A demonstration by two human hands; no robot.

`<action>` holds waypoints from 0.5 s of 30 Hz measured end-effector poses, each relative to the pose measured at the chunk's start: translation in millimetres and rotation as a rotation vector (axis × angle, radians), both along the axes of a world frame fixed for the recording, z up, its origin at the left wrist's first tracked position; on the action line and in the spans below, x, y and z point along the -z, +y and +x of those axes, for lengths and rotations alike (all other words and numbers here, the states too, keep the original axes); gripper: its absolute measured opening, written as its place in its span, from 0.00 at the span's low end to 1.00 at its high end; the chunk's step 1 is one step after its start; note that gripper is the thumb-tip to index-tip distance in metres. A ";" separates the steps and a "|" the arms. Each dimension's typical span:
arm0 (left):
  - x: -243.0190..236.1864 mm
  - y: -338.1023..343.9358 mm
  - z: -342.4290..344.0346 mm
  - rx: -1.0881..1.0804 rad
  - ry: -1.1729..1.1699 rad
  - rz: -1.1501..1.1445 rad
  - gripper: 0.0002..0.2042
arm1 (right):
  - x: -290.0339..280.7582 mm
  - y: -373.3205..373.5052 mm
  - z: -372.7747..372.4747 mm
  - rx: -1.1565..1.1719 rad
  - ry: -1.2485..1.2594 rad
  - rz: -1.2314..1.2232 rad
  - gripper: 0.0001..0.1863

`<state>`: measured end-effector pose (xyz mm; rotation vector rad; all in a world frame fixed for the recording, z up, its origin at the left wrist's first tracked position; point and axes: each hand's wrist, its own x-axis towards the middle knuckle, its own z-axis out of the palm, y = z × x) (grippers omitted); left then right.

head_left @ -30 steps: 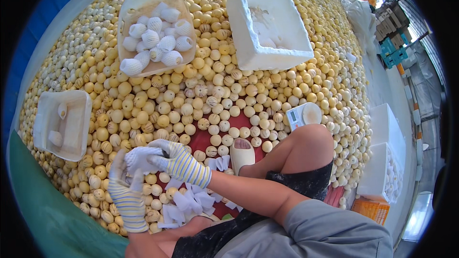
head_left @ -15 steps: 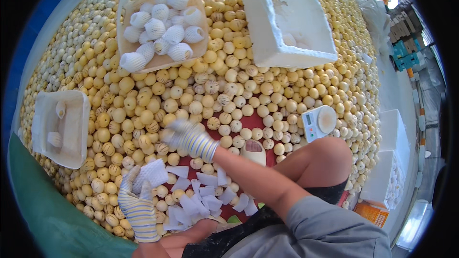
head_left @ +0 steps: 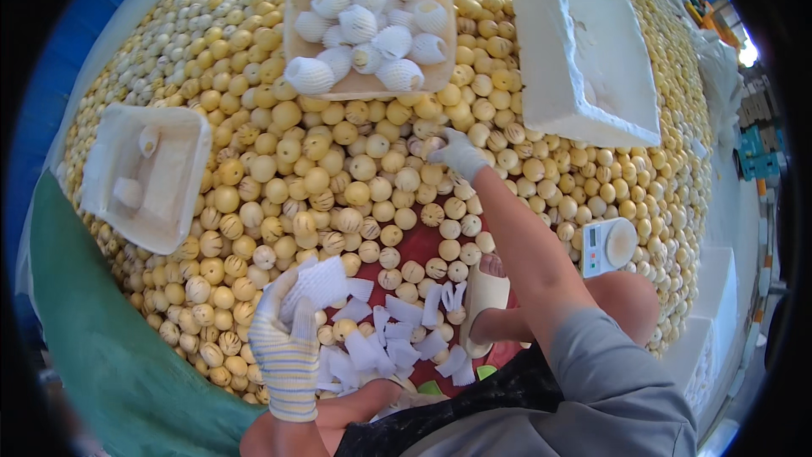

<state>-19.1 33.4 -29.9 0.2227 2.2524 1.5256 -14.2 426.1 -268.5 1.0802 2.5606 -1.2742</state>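
Observation:
My left hand (head_left: 286, 343), in a striped knit glove, is closed round a white foam net sleeve (head_left: 318, 282) near the lower middle. Whether anything is inside that sleeve I cannot tell. Out at the end of my stretched right arm, my gloved right hand (head_left: 459, 155) has its fingers bent round a pale pepino melon (head_left: 434, 147) in the pile. Yellow, purple-striped pepino melons (head_left: 317, 145) surround both hands. Loose flattened foam sleeves (head_left: 404, 311) lie scattered by my legs, right of my left hand.
A tub (head_left: 440, 76) of sleeved fruit stands at the back, with a white foam box (head_left: 541, 76) to its right. Another tub (head_left: 193, 195) on the left holds two sleeved fruits. A small scale (head_left: 594, 252) sits right; green sheeting (head_left: 101, 347) covers the lower left.
My right hand has swung forward and right, to a melon below the back tub. My left hand still grips the foam sleeve. The whole view has shifted.

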 end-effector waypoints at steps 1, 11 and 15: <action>3.8 -0.2 -2.2 0.006 0.065 0.062 0.19 | -4.5 -5.5 3.7 0.054 0.191 -0.155 0.35; -11.8 -5.4 -1.6 -0.054 -0.506 0.583 0.26 | -212.2 -216.9 35.8 -0.380 0.958 -0.167 0.31; -9.4 -19.7 -4.7 0.010 -0.512 0.619 0.29 | -238.4 -248.4 50.9 -0.552 0.997 0.053 0.27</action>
